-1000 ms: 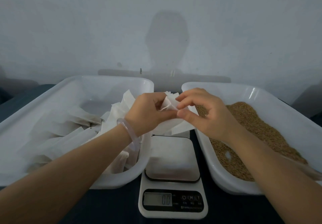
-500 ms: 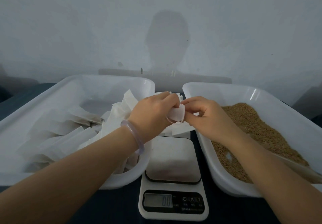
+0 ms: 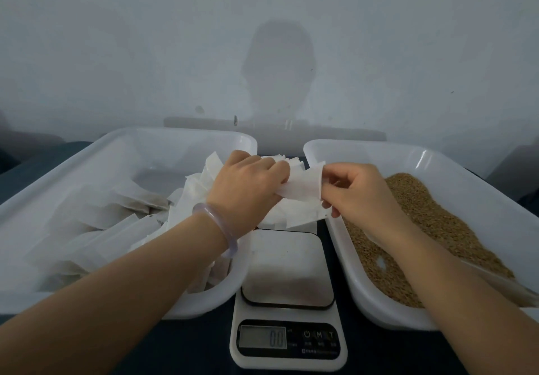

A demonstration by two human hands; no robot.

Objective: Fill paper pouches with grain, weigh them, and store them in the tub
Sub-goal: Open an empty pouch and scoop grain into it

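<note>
Drawn apart from the close huddle of half a second ago: left hand and right hand, with the gap between them now bridged by one paper pouch. Pinched at its right edge between right thumb and curled fingers. Gripped at the other end by curled left fingers, together with a fanned stack of empty pouches, all held above the far edge of the scale, between the two containers.

Heaped in the left tub: a pile of white pouches, some flat, some propped against the near right wall, a few with a darker tint showing through. Spread in the right tub: loose brown grain, banked toward the near right side. Reads 0.0 on the scale's display. Wears a pale bracelet on the left wrist.
</note>
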